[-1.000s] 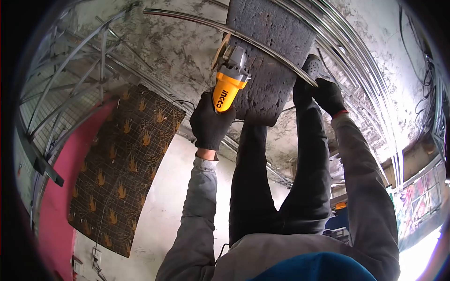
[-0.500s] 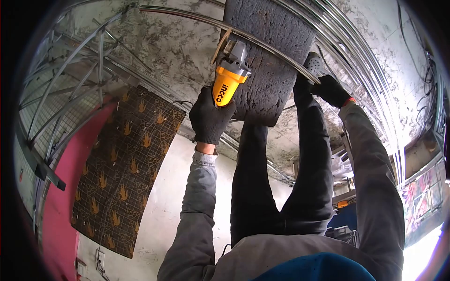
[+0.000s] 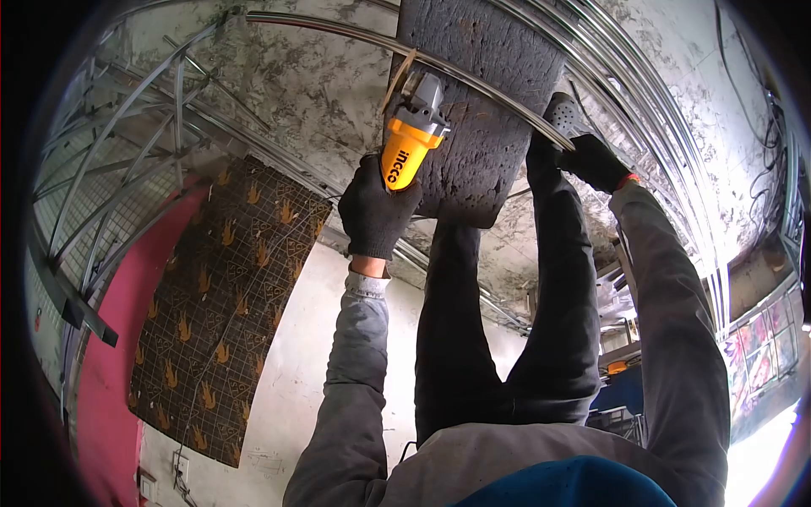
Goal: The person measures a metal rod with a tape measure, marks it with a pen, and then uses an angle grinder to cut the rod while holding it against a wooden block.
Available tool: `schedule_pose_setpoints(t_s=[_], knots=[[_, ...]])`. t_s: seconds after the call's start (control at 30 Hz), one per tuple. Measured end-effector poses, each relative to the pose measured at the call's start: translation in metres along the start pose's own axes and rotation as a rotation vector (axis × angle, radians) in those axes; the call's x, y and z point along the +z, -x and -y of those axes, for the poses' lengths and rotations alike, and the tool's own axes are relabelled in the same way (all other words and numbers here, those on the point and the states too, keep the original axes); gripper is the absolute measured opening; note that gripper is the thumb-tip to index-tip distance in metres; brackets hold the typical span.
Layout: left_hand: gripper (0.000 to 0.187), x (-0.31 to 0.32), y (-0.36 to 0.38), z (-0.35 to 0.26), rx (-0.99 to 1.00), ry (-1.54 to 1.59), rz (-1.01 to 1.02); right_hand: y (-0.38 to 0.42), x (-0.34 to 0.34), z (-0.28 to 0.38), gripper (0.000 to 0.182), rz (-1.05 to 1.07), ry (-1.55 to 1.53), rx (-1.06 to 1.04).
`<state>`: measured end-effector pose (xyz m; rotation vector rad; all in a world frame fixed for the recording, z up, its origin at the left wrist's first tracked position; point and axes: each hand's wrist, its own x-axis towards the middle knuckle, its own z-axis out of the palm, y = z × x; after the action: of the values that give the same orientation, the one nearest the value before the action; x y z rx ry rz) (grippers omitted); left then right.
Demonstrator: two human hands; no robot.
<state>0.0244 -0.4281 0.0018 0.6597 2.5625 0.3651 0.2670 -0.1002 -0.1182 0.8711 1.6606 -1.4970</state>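
In a black glove, my left hand (image 3: 378, 211) is closed around the body of a yellow and grey angle grinder (image 3: 405, 156). The grinder's disc (image 3: 397, 80) shows nearly edge-on, its upper end right at a long, slightly curved metal tube (image 3: 338, 29). My right hand (image 3: 596, 163), also gloved in black, grips the right-hand end of this tube. The tube crosses over a dark, scarred wooden board (image 3: 477, 110) that extends up from between my legs. What my right fingers do beneath the tube is hidden.
Several long bent metal tubes (image 3: 667, 110) sweep along the right side. Welded metal framework (image 3: 127, 144) stands at the left, near a dark patterned mat (image 3: 232, 287) and a pink panel (image 3: 127, 338). My shoe (image 3: 564, 114) is just beyond my right hand.
The grinder and my left hand have shifted very slightly left, along with the tube and board in view. Both grips stay the same.
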Motion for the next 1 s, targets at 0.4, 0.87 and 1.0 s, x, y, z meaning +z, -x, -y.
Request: schedule_pose_setpoints(t_s=[0.4, 0.87, 1.0], knots=[[0.053, -0.006, -0.004, -0.007, -0.085, -0.050, 0.113, -0.004, 0.002, -0.011, 0.032, -0.083, 0.261, -0.274], [0.055, -0.021, -0.008, -0.022, -0.061, -0.055, 0.107, 0.001, 0.016, -0.019, 0.032, -0.262, 0.504, -0.294], [0.054, -0.025, -0.013, -0.028, -0.052, -0.009, 0.106, 0.008, 0.015, -0.009, 0.031, -0.231, 0.336, -0.200]])
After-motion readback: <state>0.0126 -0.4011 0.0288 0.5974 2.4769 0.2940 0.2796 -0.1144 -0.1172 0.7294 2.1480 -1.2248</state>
